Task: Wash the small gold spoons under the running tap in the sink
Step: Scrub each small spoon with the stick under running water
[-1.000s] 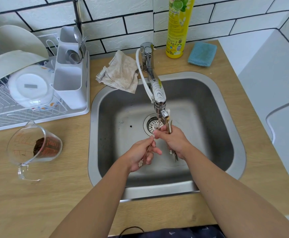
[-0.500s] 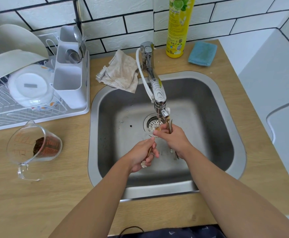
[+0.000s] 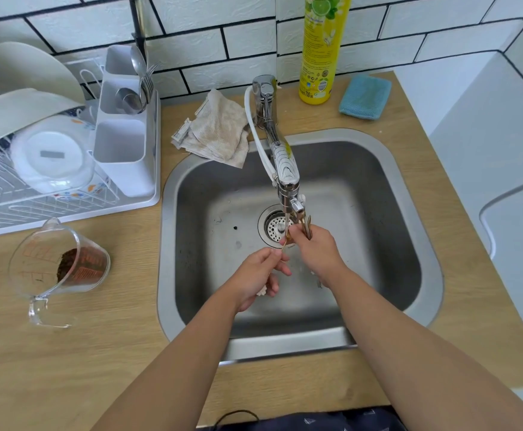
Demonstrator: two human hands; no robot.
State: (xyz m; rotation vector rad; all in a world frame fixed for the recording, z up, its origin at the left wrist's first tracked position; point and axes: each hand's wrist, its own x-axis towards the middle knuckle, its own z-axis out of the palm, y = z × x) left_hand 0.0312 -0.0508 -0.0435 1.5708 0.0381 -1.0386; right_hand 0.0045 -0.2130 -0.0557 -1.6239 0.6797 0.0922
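The small gold spoons (image 3: 306,227), thin metal pieces bunched together, were directly under the spout of the chrome tap (image 3: 280,169), over the round drain strainer (image 3: 273,226) of the stainless steel sink (image 3: 378,169). The right hand (image 3: 316,253) had its fingers clamped on the bunch, the tips of the spoons poking up past the knuckles toward the spout. One slim gold spoon (image 3: 283,247) ran from beneath the spout down to the left hand (image 3: 258,273), whose fingers were pinched together on its handle; something small and white (image 3: 261,290) showed below that palm, too unclear to name. A thin stream appeared to fall from the spout onto the metal.

The wash looked to be in mid-course: the spoons were under the water and being handled one at a time, but none had been set aside. How many were already clean could not be told. Rinsing the rest and putting them down seemed still to come.

Left of the tap, a white plastic cutlery holder (image 3: 123,157) stood in the dish rack (image 3: 67,209) on the wooden tabletop (image 3: 67,368), a likely place for them. Behind the tap stood a yellow dish-soap bottle (image 3: 319,51).
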